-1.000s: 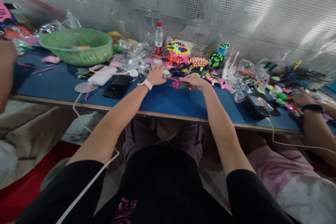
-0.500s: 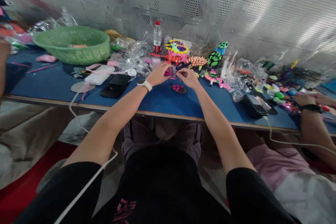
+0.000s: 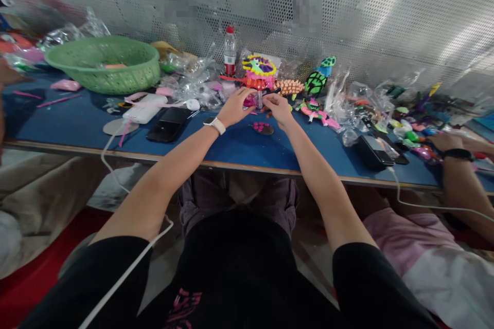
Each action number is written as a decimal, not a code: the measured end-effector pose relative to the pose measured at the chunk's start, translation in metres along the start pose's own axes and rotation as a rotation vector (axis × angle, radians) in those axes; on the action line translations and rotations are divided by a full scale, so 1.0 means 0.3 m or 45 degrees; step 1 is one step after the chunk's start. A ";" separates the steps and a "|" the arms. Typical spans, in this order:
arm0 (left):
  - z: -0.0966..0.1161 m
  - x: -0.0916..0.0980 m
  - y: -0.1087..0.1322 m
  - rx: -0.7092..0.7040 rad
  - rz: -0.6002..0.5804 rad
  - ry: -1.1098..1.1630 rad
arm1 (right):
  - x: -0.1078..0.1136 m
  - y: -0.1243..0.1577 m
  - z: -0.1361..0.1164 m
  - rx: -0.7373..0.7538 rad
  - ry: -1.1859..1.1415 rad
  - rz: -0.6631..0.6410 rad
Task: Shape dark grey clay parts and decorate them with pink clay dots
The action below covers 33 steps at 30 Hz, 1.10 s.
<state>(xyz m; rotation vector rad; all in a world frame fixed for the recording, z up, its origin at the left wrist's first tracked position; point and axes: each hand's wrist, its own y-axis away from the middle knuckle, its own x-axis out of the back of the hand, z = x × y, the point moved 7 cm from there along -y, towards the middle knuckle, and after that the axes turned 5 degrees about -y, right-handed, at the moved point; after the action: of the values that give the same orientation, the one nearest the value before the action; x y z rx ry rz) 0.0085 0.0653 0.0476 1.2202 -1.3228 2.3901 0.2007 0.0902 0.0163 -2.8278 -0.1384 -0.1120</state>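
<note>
Wrapped round a clear packet with magenta stuff inside (image 3: 249, 101) are the fingers of my left hand (image 3: 236, 107), which wears a watch at the wrist. Close to it on the right, my right hand (image 3: 280, 109) is pinched closed at the packet's edge. What lies between those fingertips is too small to make out. A dark stick-like thing shows just behind them, partly hidden. On the blue table below my hands lies a dark oval piece (image 3: 266, 130) with several small magenta dots on it.
Behind my hands stand colourful clay figures (image 3: 259, 66), a spiky peach figure (image 3: 289, 87) and a red-capped bottle (image 3: 230, 51). Left are a green basket (image 3: 127, 79), a black phone (image 3: 169, 124) and a white power bank (image 3: 144, 108). Another person's hand (image 3: 447, 145) works at right.
My right fingers have closed in nearer to the packet and tilted. The dark stick, which stuck out to the right above them, is now mostly hidden. My left hand keeps its hold.
</note>
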 end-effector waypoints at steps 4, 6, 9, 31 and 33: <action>0.013 0.005 -0.003 0.053 -0.048 0.007 | -0.005 0.015 -0.007 -0.090 -0.024 -0.050; 0.015 0.004 -0.006 0.066 -0.063 0.005 | -0.009 0.024 -0.018 -0.093 -0.012 -0.034; 0.018 -0.005 -0.007 0.062 -0.095 -0.013 | -0.018 0.031 -0.026 -0.095 0.006 0.002; -0.003 -0.045 0.009 0.120 0.020 0.285 | -0.066 0.064 -0.060 -0.014 0.110 0.028; -0.009 -0.049 0.006 0.135 0.018 0.365 | -0.062 0.065 -0.066 -0.006 0.097 0.022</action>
<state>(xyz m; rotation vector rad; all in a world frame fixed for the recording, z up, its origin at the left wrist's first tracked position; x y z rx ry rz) 0.0156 0.0699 0.0353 0.8491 -1.1345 2.5551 0.1829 0.0640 0.0274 -2.8244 -0.0965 -0.2166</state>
